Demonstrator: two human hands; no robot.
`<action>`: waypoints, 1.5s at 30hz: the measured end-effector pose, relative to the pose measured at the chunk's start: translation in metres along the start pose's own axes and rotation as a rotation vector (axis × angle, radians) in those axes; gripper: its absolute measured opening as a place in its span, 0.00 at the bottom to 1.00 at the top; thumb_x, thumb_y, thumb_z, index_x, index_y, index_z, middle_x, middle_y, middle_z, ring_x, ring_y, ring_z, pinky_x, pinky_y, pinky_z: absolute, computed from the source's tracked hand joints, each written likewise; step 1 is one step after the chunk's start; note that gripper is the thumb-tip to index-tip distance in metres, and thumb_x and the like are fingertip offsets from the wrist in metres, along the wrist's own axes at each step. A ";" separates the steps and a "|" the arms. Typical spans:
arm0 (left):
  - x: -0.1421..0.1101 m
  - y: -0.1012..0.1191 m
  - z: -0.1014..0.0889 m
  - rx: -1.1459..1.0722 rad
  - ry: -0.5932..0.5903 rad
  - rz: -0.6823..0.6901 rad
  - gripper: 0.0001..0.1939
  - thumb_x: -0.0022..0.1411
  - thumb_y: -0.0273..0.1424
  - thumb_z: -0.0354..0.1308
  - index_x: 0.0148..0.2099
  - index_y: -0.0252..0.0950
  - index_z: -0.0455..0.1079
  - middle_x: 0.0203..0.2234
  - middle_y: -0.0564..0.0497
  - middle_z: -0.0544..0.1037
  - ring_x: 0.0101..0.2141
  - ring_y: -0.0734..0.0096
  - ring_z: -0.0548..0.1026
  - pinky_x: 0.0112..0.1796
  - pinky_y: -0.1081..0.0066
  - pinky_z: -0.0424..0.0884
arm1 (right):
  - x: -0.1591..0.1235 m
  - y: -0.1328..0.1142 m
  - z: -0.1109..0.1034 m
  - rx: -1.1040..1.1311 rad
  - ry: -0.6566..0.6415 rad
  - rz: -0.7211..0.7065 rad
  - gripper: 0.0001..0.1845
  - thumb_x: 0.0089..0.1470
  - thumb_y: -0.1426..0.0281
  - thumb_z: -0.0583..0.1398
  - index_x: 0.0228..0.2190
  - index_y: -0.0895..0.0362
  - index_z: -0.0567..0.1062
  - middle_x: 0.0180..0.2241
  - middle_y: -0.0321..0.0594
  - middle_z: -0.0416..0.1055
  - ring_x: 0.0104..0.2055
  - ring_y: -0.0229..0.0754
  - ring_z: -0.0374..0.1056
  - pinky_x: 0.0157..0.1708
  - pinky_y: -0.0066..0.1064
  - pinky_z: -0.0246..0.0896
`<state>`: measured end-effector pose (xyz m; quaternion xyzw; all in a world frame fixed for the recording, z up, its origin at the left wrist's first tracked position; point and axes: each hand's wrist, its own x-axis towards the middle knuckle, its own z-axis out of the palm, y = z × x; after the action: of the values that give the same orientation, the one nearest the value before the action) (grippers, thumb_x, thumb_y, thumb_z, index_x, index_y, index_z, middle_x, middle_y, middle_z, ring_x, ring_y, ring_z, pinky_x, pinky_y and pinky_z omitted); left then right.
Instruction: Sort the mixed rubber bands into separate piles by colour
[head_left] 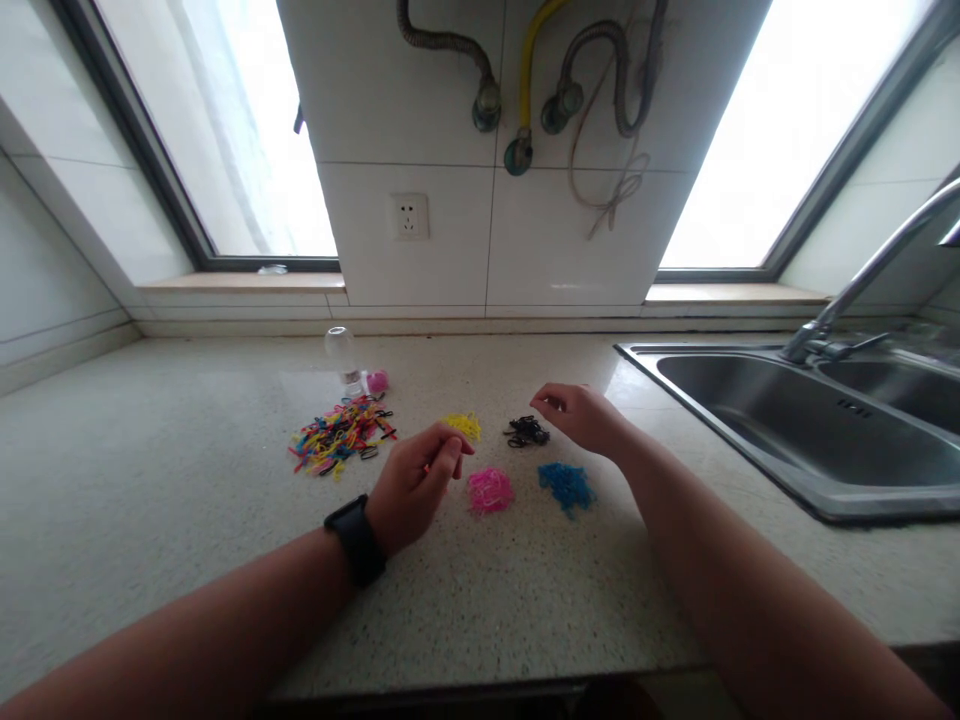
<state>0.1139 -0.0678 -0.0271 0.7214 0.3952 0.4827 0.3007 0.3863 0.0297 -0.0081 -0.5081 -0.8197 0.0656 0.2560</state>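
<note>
My left hand (415, 487), a black watch on its wrist, hovers over the speckled counter (150, 480) with fingers pinched together; something tiny and orange may sit between them. It is just left of a pink pile of small rubber bands (490, 491) and below a yellow pile (463, 425). My right hand (581, 415) has its fingers curled in a pinch right beside a black pile (526, 432); what it pinches is too small to see. A blue pile (566, 485) lies under my right wrist. A mixed-colour heap of bands (339, 438) lies to the left.
A clear overturned small bottle (342, 355) and a pink cap (377, 381) lie behind the mixed heap. A steel sink (787, 425) with a tap (870, 270) fills the right side. Wall socket (410, 215) and hoses (525, 90) hang behind.
</note>
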 end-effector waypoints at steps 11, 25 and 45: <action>0.001 0.028 -0.008 0.394 -0.296 0.395 0.11 0.68 0.29 0.48 0.38 0.35 0.71 0.26 0.51 0.74 0.25 0.74 0.68 0.30 0.72 0.62 | 0.008 0.031 0.016 0.190 0.038 0.093 0.19 0.58 0.60 0.55 0.37 0.60 0.81 0.22 0.38 0.71 0.25 0.39 0.64 0.27 0.31 0.55; 0.063 -0.036 -0.124 0.903 -0.215 0.014 0.14 0.68 0.36 0.51 0.41 0.36 0.75 0.29 0.49 0.78 0.28 0.72 0.71 0.30 0.72 0.60 | 0.015 0.047 0.026 0.197 0.004 0.068 0.19 0.59 0.58 0.56 0.36 0.59 0.80 0.25 0.40 0.74 0.26 0.39 0.65 0.29 0.31 0.57; 0.062 -0.060 -0.130 1.004 -0.396 -0.020 0.12 0.64 0.37 0.57 0.44 0.43 0.80 0.40 0.49 0.82 0.39 0.65 0.77 0.40 0.69 0.67 | 0.016 0.053 0.027 0.191 -0.024 0.057 0.18 0.58 0.58 0.57 0.35 0.57 0.80 0.27 0.39 0.76 0.28 0.40 0.68 0.31 0.32 0.59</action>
<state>-0.0109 0.0226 -0.0012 0.8498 0.5200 0.0862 -0.0078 0.4095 0.0727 -0.0452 -0.5035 -0.7981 0.1570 0.2914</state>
